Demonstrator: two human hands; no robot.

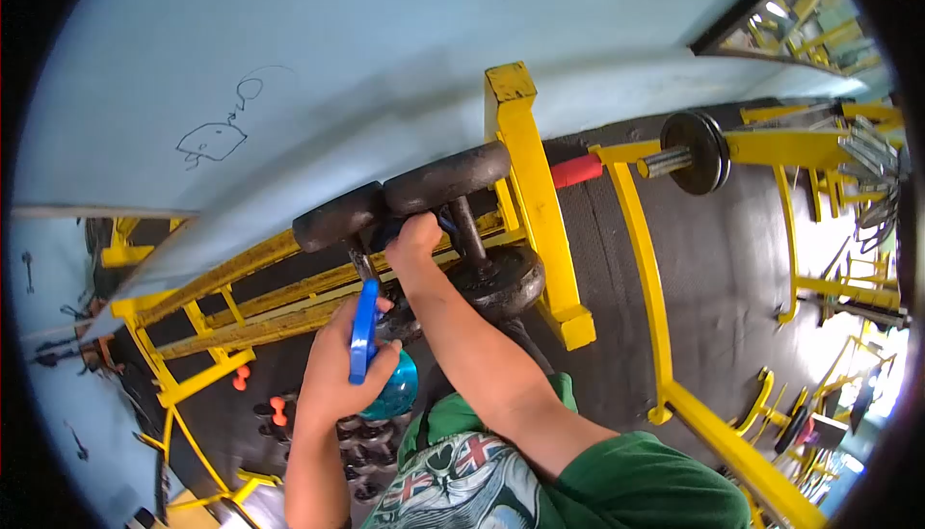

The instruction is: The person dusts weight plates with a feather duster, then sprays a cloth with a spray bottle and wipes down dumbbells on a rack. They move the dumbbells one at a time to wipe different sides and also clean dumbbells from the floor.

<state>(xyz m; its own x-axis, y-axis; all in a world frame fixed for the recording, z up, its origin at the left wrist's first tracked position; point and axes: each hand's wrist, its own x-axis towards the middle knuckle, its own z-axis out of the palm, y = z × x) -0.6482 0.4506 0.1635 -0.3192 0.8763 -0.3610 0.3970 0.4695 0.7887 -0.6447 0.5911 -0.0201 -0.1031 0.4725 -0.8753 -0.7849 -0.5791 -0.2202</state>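
Observation:
My left hand (337, 360) is wrapped round a spray bottle (393, 389) with a blue trigger head and a translucent teal body. Two large black dumbbells rest side by side on a yellow rack (540, 211). Between them, my right hand (416, 238) is closed on a dark blue cloth (446, 225), of which only small parts show around the fist. It is near the handle of the right dumbbell (467, 230). The left dumbbell (337, 219) has its handle just beyond the spray bottle's head.
Yellow rack rails (222, 288) run off to the left along a light blue wall (318, 38). Small dumbbells (361, 452) lie on the dark floor below, two of them orange. On the right stands a yellow bench frame (641, 278) with a barbell plate (694, 153).

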